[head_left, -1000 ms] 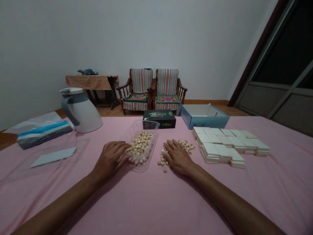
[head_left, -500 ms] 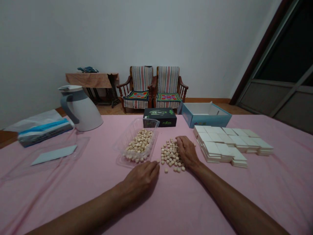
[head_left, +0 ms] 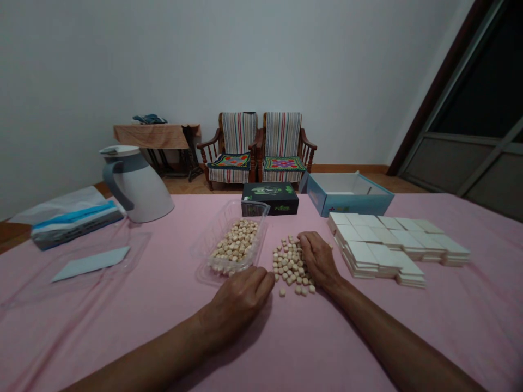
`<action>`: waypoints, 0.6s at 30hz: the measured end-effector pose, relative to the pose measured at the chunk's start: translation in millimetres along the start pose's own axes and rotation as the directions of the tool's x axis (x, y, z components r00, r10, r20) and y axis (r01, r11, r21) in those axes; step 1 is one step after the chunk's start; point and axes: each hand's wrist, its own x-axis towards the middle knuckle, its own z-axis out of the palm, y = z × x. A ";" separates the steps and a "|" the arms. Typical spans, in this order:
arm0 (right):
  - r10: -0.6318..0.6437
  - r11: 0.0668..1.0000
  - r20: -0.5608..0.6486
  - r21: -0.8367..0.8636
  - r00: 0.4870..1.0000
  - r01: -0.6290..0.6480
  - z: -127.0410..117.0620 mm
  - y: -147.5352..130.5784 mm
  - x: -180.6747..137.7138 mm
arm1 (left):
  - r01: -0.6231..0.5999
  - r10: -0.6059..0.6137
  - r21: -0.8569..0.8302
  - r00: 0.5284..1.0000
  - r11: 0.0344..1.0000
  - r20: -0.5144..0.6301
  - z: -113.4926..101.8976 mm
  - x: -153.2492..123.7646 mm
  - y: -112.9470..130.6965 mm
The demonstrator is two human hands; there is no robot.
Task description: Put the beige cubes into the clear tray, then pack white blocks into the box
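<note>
Two hands lie on the pink cloth point(head_left: 286, 348) in the lower middle of the frame. The left hand point(head_left: 241, 296) rests palm down with its fingers loosely curled. Its fingertips are just beside the left edge of the pile point(head_left: 289, 262). Whether anything lies under it cannot be told. The right hand point(head_left: 319, 258) lies half open with its fingers together, pressed against the right side of the pile and touching the pieces. It grips nothing.

The pile is one loose heap of small beige cubes at frame centre, several dozen and too many to count. One cube point(head_left: 281, 293) lies apart at the heap's near edge. Left of the heap is one clear tray point(head_left: 204, 247), partly filled with the same cubes.

Right of the right hand lie low stacks of pale tiles point(head_left: 392, 245) in rows, about a dozen stacks. Behind them is one open blue box point(head_left: 347, 200), and left of that one black box point(head_left: 269, 198).

At the left of the frame are one white jug point(head_left: 137, 185), one blue-and-white pack point(head_left: 75, 223) and one clear sheet point(head_left: 90, 261) with a paper slip on it. Against the far wall are two striped chairs point(head_left: 232, 147) side by side and one side table point(head_left: 155, 136).
</note>
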 end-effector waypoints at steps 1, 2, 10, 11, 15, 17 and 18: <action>-0.002 1.000 -0.003 0.001 1.000 0.002 0.4 0.7 -0.2 | 0.003 -0.003 0.010 0.998 1.000 -0.058 -5.3 0.0 -4.0; -0.003 1.000 -0.008 0.000 1.000 0.003 0.8 1.5 -0.3 | 0.019 -0.018 0.010 0.992 1.000 -0.126 -10.6 0.8 -9.5; -0.013 1.000 -0.031 -0.006 0.999 0.012 1.9 2.7 0.5 | 0.209 -0.203 -0.014 0.928 0.978 -0.311 -30.0 12.8 -62.0; -0.017 1.000 -0.028 -0.008 0.999 0.017 1.6 2.0 0.4 | 0.198 -0.196 -0.028 0.923 0.980 -0.330 -29.5 12.8 -61.1; -0.052 0.999 -0.012 -0.014 0.999 0.052 1.0 0.7 -0.5 | -0.019 -0.005 -0.073 0.947 0.997 -0.320 -20.3 11.9 -33.2; -0.054 0.998 -0.013 -0.018 0.998 0.054 1.2 1.4 -0.9 | -0.067 0.048 -0.091 0.979 0.994 -0.200 -10.1 13.0 -14.4; -0.053 0.998 -0.015 -0.020 0.999 0.052 1.4 1.9 -1.0 | -0.085 0.074 -0.098 0.990 0.992 -0.118 -3.8 14.3 -6.5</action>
